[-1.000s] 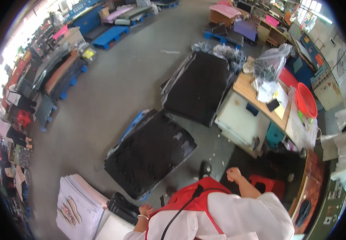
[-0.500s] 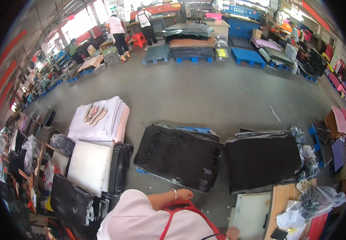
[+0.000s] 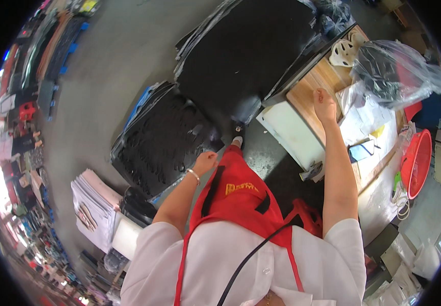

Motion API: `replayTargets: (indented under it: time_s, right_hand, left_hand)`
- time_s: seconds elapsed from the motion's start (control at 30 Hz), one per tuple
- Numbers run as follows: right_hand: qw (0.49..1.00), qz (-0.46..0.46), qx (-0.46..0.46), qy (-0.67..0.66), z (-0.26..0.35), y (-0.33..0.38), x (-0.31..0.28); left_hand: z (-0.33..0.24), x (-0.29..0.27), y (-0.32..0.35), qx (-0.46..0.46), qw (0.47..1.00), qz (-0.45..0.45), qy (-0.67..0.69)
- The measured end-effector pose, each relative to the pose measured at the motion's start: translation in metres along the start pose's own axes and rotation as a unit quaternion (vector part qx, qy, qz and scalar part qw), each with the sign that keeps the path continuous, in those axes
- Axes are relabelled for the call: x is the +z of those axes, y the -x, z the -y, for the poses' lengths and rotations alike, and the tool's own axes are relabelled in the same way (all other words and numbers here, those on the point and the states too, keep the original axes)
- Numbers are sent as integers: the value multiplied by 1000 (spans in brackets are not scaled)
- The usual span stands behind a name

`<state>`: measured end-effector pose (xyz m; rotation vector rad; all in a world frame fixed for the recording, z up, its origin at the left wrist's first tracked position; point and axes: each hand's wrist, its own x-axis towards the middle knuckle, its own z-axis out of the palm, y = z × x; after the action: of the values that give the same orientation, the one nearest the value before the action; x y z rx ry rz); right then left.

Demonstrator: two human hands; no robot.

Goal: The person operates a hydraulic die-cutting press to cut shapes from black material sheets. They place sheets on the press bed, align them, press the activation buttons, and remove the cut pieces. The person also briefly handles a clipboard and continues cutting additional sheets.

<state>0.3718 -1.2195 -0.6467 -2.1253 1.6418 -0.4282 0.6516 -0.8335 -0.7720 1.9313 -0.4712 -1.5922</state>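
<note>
My left hand [image 3: 205, 162] hangs by my side with fingers loosely curled, holding nothing, just above the edge of a black foam sheet stack [image 3: 164, 137] on the floor. A bracelet circles that wrist. My right hand [image 3: 324, 103] reaches out and rests on the wooden worktable [image 3: 312, 84], beside a white cutting board [image 3: 294, 133]. It holds nothing that I can see. I wear a red apron [image 3: 236, 188] over a white shirt.
A second black sheet stack [image 3: 246, 56] lies further off. On the table are a clear plastic bag [image 3: 399, 71], papers, a phone [image 3: 361, 150] and a white patterned piece [image 3: 344, 52]. A red basin [image 3: 418, 162] sits right. A white printed stack [image 3: 94, 206] stands left.
The view has swung from the far workshop floor back down to the worktable. My right hand now rests on the wooden table; my left arm has dropped beside the apron.
</note>
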Motion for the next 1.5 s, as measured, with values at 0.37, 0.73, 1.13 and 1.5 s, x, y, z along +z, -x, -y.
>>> replayTargets:
  time_s: [0.37,0.73,1.13,1.5]
  right_hand:
    - [987,-121,-61,84,-1,-52,33]
    - [996,-29,-50,64,7,-49,20]
    - [994,-37,-46,87,5,-48,21]
    - [994,-87,-48,53,7,-52,29]
  left_hand:
    - [-45,62,-274,-260,937,-93,213]
    - [-14,101,-361,-413,810,-285,305]
    - [-8,82,-361,-331,793,-166,484]
    - [-251,12,-315,-150,978,-106,102]
